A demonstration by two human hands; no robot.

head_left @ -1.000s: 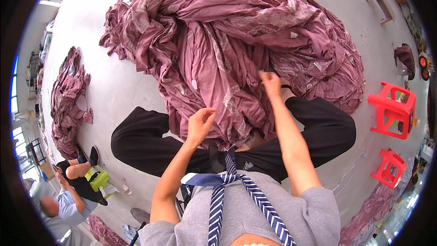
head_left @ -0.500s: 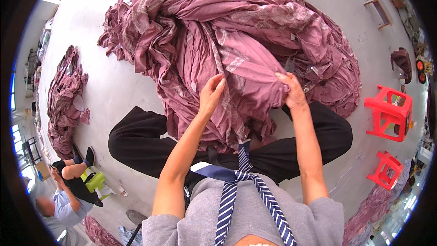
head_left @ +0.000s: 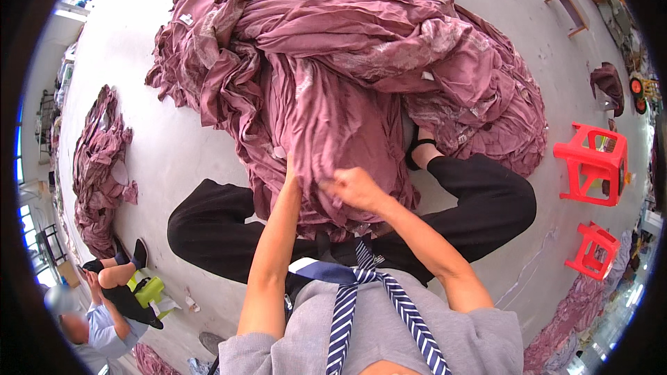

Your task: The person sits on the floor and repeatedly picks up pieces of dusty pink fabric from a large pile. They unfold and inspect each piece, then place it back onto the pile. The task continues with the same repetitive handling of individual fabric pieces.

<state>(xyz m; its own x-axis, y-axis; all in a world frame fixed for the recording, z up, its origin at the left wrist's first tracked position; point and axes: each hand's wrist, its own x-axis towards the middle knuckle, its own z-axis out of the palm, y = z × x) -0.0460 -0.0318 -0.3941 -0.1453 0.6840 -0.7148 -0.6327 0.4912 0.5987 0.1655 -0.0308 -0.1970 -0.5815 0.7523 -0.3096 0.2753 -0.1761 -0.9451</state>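
A large heap of dusty-pink fabric (head_left: 361, 35) with paler patterned bands lies on the floor in front of me and spills between my legs. My right hand (head_left: 353, 188) is closed on a fold of this fabric near my lap, its fingertips slightly blurred. Just left of it, my left hand (head_left: 292, 169) reaches in under the cloth. Its fingers are hidden there, so what they hold does not show. Small white tags (head_left: 186, 19) are visible on the heap.
On the left lies a smaller pile of pink fabric (head_left: 101, 173), with a seated person (head_left: 111, 305) near it. Two red plastic stools (head_left: 590, 164) stand on the right, below a small wooden stool (head_left: 570, 10). My black-trousered legs (head_left: 479, 198) spread around the heap.
My right hand has come left and down toward my left hand, drawing the fabric inward. My left hand has moved down and left, into the cloth. My right foot is now uncovered.
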